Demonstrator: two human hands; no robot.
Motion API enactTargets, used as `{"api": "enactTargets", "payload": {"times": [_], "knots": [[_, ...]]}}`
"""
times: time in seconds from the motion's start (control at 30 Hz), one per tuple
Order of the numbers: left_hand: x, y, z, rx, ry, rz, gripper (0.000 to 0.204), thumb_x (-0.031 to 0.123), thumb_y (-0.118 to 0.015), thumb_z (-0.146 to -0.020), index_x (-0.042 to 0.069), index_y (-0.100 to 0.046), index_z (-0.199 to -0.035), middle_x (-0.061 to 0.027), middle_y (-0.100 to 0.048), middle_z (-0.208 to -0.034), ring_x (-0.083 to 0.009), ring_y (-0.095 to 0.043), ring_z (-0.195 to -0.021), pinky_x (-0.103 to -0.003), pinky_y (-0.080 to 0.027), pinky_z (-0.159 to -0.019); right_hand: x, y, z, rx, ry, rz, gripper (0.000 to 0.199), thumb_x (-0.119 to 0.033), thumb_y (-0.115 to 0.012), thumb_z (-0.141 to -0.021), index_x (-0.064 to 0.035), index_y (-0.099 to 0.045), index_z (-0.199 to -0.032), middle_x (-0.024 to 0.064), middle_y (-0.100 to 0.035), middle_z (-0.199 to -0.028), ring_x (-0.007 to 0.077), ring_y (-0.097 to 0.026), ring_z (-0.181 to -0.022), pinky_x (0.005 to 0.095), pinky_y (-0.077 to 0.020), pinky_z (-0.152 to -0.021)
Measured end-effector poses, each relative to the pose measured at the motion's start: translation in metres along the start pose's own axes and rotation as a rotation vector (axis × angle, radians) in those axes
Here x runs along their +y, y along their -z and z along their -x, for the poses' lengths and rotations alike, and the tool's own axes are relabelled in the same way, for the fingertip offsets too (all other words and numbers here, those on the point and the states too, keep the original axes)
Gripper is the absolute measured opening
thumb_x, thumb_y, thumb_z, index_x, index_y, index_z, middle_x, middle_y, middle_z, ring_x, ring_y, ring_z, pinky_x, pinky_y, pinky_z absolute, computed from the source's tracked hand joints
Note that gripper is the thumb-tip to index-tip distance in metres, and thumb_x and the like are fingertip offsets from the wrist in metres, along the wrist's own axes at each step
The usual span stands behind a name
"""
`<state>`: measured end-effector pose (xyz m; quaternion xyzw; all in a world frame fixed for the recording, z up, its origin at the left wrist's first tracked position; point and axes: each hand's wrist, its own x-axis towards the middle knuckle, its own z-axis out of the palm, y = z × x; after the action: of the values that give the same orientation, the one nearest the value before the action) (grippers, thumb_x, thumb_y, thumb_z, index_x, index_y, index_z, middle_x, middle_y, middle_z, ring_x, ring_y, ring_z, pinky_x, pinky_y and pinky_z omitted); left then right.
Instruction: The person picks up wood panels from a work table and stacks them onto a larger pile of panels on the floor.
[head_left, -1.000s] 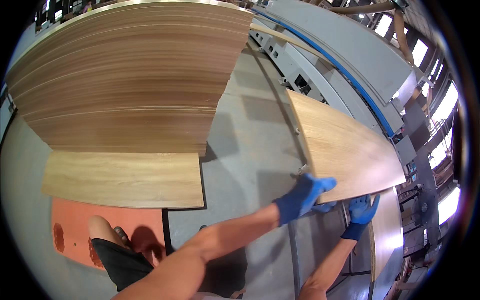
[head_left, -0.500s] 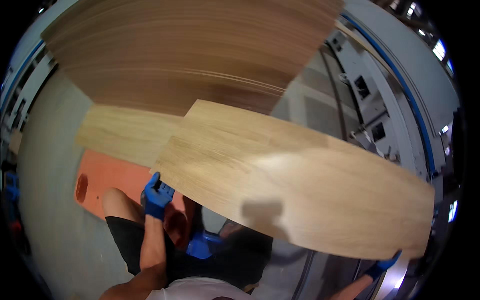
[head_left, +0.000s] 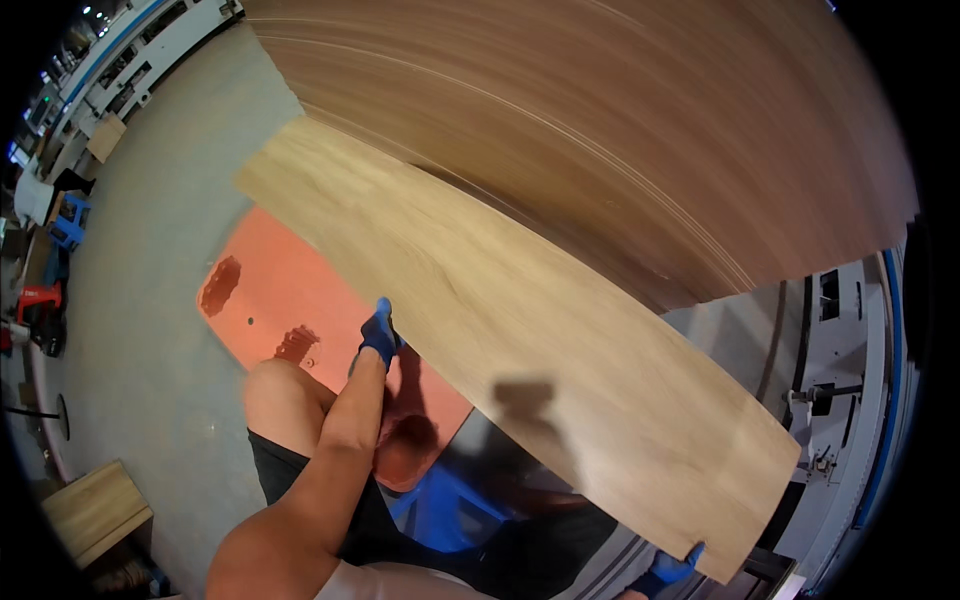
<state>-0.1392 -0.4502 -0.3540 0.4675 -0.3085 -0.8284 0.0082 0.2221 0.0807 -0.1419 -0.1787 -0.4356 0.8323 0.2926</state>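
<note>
A long light-wood panel (head_left: 520, 360) runs from upper left to lower right across the view. My left hand (head_left: 379, 335), in a blue glove, grips its near long edge around the middle-left. My right hand (head_left: 668, 572), also blue-gloved, holds the panel's lower right corner; only its fingers show. Behind the panel rises a tall stack of similar wooden boards (head_left: 600, 130), whose layered edges fill the upper right. My bare knee (head_left: 285, 390) shows below the left hand.
An orange pallet board (head_left: 270, 300) lies on the grey concrete floor (head_left: 140, 260) under the panel. A small wooden block (head_left: 95, 510) sits at lower left. White machinery with a blue rail (head_left: 850, 400) stands at right. Stools and clutter line the far left.
I have turned left with the panel; it has swung from the machine side across toward the stack and orange board. My left hand slid along its near edge, the right stays at the end.
</note>
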Motion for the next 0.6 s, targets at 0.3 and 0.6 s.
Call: {"api": "enactTargets", "payload": {"times": [0.3,0.6], "knots": [[0.03,-0.01,-0.054,0.37,-0.308,-0.87,0.05,0.048,-0.057,-0.074,-0.002,-0.056,-0.063,-0.0072,-0.054,-0.057,-0.0163,-0.05,-0.053,-0.032,-0.04,-0.052,0.188,-0.102,-0.053,0.455,-0.545,-0.262,0.036,-0.027,-0.047,-0.086,-0.0012,-0.049,-0.111,0.0128,-0.054,-0.111,0.0257,-0.054,-0.096,0.04,-0.0476,-0.079],[-0.008,-0.01,-0.094,0.385,-0.48,-1.692,0.068,0.057,-0.036,-0.08,-0.007,-0.058,-0.082,-0.0238,-0.06,-0.079,-0.0338,-0.059,-0.077,-0.041,-0.044,-0.068,0.289,-0.037,-0.111,0.233,0.059,1.744,0.043,-0.032,-0.056,-0.079,0.0048,-0.053,-0.102,0.0146,-0.062,-0.08,0.0253,-0.058,-0.068,0.0344,-0.0438,-0.062]]}}
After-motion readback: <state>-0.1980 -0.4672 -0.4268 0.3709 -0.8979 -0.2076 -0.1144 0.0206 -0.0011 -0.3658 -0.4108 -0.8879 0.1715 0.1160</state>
